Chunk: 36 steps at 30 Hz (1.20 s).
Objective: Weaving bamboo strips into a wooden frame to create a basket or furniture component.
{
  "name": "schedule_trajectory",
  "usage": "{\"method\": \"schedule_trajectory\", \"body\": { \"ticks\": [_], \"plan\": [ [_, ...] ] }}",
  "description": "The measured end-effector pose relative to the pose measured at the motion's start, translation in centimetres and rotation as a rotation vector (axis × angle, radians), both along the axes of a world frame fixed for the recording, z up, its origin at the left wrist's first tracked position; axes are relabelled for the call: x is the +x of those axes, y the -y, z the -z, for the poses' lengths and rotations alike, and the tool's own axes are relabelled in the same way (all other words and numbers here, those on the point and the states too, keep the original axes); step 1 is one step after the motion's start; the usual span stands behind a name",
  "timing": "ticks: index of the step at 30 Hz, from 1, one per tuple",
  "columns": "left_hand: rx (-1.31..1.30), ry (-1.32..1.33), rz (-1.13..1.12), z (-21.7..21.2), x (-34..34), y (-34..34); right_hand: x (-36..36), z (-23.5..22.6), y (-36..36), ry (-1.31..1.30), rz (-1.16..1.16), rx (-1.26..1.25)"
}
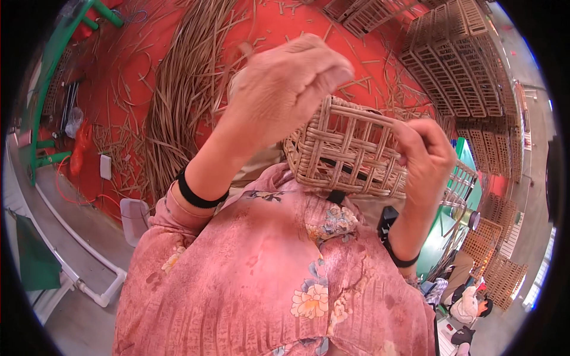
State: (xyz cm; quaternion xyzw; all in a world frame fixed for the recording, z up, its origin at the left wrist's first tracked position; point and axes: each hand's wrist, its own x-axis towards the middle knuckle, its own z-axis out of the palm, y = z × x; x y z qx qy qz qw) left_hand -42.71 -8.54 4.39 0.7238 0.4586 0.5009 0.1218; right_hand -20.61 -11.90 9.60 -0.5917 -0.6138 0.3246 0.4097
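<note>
Right hand (pixel 428 149) pinches basket (pixel 350 142) near right end; left hand (pixel 290 83) curled above left corner, fingertips hidden, can't tell hold.

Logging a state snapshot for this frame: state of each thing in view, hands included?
Left hand: raised, fingers bent; cannot tell if it holds anything
Right hand: closed on the basket's rim
Woven basket: openwork, tilted, held at the person's front
Long strips: loose, heaped lengthwise on the floor
Red floor: littered with short strips
Background baskets: stacked
Left wristband: worn
</note>
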Motion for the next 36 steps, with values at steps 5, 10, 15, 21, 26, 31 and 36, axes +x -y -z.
{"method": "schedule_trajectory", "body": {
  "ticks": [5, 10, 15, 21, 26, 31, 36],
  "plan": [
    [-0.448, 0.357, 0.583, -0.4, 3.6, 0.9, 1.5, -2.3, 1.3, -0.136, 0.051, 0.102],
    [-0.631, 0.359, 0.350, -2.2, 1.3, 1.6, 2.3, -0.4, 1.4, 0.010, -0.042, -0.235],
    [-0.491, 0.049, 0.270, -2.4, 1.7, 3.2, 2.2, 2.4, 1.2, 0.241, -0.231, -0.182],
    [-0.516, -0.032, 0.264, -1.8, 2.8, 3.4, 1.0, 2.1, -0.1, 0.567, -0.382, -0.291],
    [-0.453, -0.014, 0.218, -1.0, 3.3, 3.4, 1.0, 2.5, -0.5, 0.083, -0.280, -0.464],
    [-0.364, -0.093, 0.189, -0.7, 5.3, 3.1, 1.5, 3.2, 0.6, 0.156, -0.100, -0.133],
    [-0.275, 0.044, 0.118, -0.4, 6.2, 1.7, 5.9, 0.7, 1.2, 0.216, 0.126, 0.053]
  ]
}}
